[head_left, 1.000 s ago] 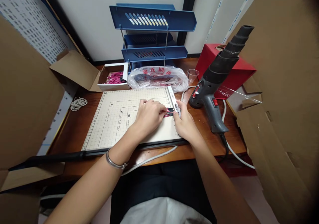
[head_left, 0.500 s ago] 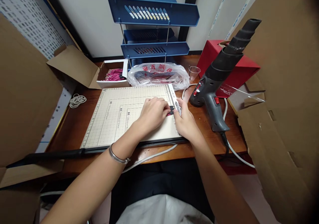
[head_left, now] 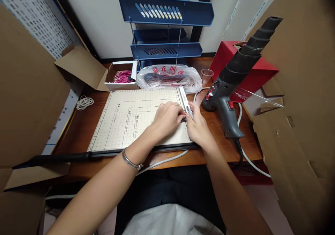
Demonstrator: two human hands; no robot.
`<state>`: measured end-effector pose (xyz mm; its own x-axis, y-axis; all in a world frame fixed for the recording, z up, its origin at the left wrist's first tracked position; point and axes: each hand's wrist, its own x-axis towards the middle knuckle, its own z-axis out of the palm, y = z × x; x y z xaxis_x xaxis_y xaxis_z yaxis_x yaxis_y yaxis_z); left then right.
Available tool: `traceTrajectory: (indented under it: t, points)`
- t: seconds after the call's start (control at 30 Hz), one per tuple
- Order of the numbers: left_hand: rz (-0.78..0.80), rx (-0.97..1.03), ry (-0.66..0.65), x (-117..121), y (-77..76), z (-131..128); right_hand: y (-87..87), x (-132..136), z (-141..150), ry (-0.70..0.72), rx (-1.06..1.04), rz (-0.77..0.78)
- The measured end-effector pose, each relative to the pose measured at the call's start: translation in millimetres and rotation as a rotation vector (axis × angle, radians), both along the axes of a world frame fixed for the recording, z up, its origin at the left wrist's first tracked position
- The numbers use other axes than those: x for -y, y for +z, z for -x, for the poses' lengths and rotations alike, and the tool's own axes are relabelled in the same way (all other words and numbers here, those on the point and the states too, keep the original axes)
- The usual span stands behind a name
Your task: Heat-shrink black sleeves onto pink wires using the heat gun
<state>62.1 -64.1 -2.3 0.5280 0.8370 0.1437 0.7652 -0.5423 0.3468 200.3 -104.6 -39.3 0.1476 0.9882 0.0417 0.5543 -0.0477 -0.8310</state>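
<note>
A cream paper cutter (head_left: 123, 121) with a printed grid lies flat in front of me, its black handle (head_left: 65, 157) down at the left. My left hand (head_left: 169, 118) rests on the board near its right edge, fingers curled together over small thin black pieces (head_left: 184, 120). Only a sliver of these shows; the fingers hide most of them. Against the white edge strip (head_left: 185, 100), my right hand (head_left: 198, 126) is closed, thumb at the ends of the pieces and fingers around the strip's outer side.
Behind the cutter stand a white box (head_left: 121, 86) of pink wire-like pieces, a plastic bag (head_left: 170, 85), a clear cup (head_left: 206, 75) and blue tiered trays (head_left: 167, 50). A heat gun (head_left: 227, 109) stands at the right before a red box (head_left: 261, 69). Cardboard (head_left: 295, 123) borders both sides.
The view has shifted slightly, moving the scene to the right. My fingers have drawn closer together over the black pieces, whose pink parts are now hidden.
</note>
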Motion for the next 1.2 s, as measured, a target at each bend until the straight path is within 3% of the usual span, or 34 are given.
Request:
traceTrajectory:
  t: [0.13, 0.3, 0.47, 0.6, 0.83, 1.2]
  points:
    - [-0.01, -0.01, 0.021, 5, 2.9, -3, -1.5, 1, -1, -0.001, 0.013, -0.001]
    - [-0.07, 0.065, 0.074, 17, 6.6, 16, -6.2, -1, -2, 0.006, -0.005, -0.033]
    - [-0.123, -0.004, 0.092, 25, 2.3, 28, -2.8, 0, -1, 0.001, -0.007, -0.004]
    - [-0.127, -0.015, 0.099, 23, -2.8, 21, 0.5, 0, 0, 0.007, 0.005, 0.022]
    - [-0.016, -0.146, -0.052, 28, -14.1, 9, -5.3, -1, -2, 0.026, 0.008, -0.041]
    - [-0.022, -0.187, -0.038, 34, -13.5, -2, -1.9, 0, -3, 0.009, -0.035, -0.001]
